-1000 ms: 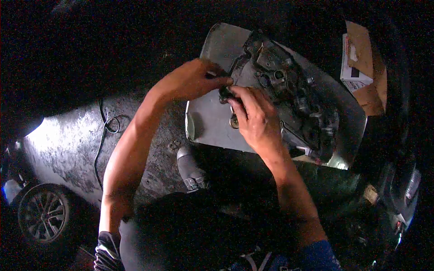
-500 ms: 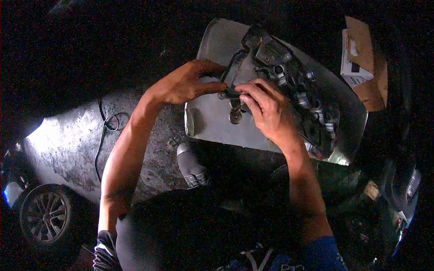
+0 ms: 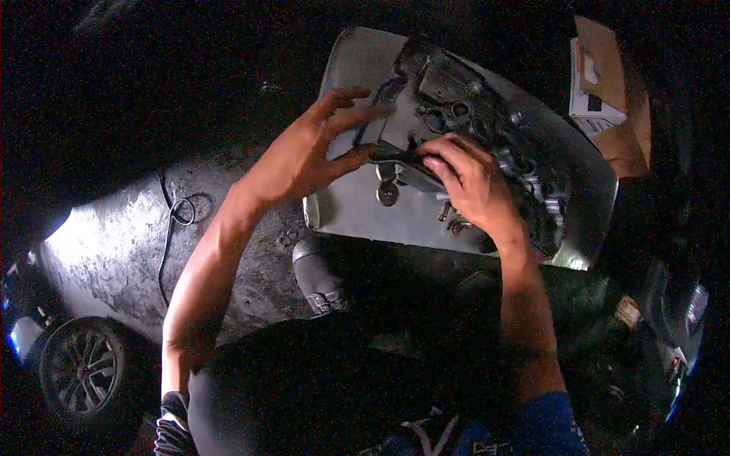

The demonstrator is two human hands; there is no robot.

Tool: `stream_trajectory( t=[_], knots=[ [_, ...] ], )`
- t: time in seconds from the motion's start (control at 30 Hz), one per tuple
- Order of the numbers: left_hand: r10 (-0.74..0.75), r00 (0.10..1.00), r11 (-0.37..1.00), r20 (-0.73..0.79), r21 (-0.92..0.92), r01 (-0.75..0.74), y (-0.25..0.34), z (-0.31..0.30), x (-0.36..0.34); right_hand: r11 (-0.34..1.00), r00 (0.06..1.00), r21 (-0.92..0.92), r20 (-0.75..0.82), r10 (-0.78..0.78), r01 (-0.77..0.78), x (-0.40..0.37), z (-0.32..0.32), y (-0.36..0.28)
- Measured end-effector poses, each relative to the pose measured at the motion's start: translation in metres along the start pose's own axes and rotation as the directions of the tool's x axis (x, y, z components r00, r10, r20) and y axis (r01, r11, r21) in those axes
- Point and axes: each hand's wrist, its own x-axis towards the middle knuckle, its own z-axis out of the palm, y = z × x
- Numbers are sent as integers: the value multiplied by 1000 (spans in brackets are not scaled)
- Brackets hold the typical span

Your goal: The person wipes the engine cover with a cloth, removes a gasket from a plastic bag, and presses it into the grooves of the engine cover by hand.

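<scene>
A dark engine valve cover (image 3: 487, 114), with several round tubes and openings, lies on a pale grey panel (image 3: 350, 64). My left hand (image 3: 304, 144) is beside the cover's left end. Its fingers are spread, and the thumb tip is at the cover's dark rim. My right hand (image 3: 475, 178) rests on the cover's near side, its fingers bent and closed at the rim. Its fingertips partly hide what lies under them. Below the rim, a round metal piece (image 3: 388, 195) shows between my hands. A small brassy fitting (image 3: 443, 211) appears beneath my right hand.
An open cardboard box (image 3: 635, 114) with a white printed box (image 3: 589, 95) stands at the right. A black cable (image 3: 167, 235) runs along the stained floor on the left. A car wheel (image 3: 84, 367) is at lower left. My shoe (image 3: 315, 277) is before the panel.
My left hand has lifted its fingers and spread them apart. My right hand has shifted slightly right along the rim. The fitting under it has come into view.
</scene>
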Motion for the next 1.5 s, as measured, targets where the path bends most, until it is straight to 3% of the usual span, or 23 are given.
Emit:
stream_trajectory(
  t=[0.13, 0.27, 0.37, 0.43, 0.53, 0.63, 0.67, 0.73, 0.87, 0.97, 1.0, 1.07, 1.17, 1.27, 1.37, 1.47, 1.5],
  knots=[
    [179, 983, 946, 38, 268, -183, 19, 13, -9, 999, 998, -29, -58, -39, 37, -7, -1, 10],
    [201, 979, 883, 8, 432, -185, 16, 33, -15, 993, 994, -63, -41, -104, 102, -9, -6, 10],
    [355, 934, 780, -22, 558, -283, 11, 37, -18, 980, 987, -144, -61, -148, 138, -16, 0, 3],
    [359, 933, 806, -28, 514, -295, 11, 41, -17, 964, 983, -218, -73, -170, 150, -21, 3, -1],
    [392, 919, 811, -37, 486, -326, 10, 48, -15, 977, 991, -173, -20, -131, 125, -25, -1, 1],
    [421, 906, 796, -45, 498, -345, 9, 51, -11, 998, 998, -7, 6, -63, 63, -29, -18, 15],
    [429, 902, 790, -48, 505, -349, 10, 51, -9, 997, 998, -55, 54, -43, 46, -30, -24, 22],
    [377, 926, 791, 14, 515, -330, 16, 47, -9, 988, 989, -152, 147, 6, 16, -32, -38, 37],
    [378, 917, 759, 128, 524, -386, 26, 54, 7, 988, 954, -116, 270, 128, -100, -35, -54, 56],
    [393, 911, 804, 123, 434, -406, 17, 65, 12, 989, 994, -106, -1, 107, -107, -30, -68, 78],
    [391, 914, 823, 110, 402, -401, 18, 66, 14, 973, 977, -109, -92, 191, -201, -27, -82, 86],
    [388, 915, 818, 108, 417, -396, 27, 68, 18, 855, 853, -122, -221, 472, -504, -26, -101, 119],
    [371, 922, 810, 110, 447, -379, 37, 72, 20, 748, 781, -230, -139, 609, -623, -18, -119, 128],
    [356, 926, 806, 123, 461, -371, 44, 73, 22, 838, 855, -183, -175, 487, -515, -9, -88, 172],
    [346, 930, 824, 121, 434, -363, 44, 76, 20, 760, 890, -479, -121, 439, -440, 0, -62, 180],
    [321, 941, 850, 110, 404, -338, 50, 74, 18, 769, 841, -342, -273, 468, -539, 9, -64, 178],
    [328, 938, 850, 109, 399, -343, 50, 73, 18, 706, 690, -171, -459, 560, -687, 10, -62, 175]
  ],
)
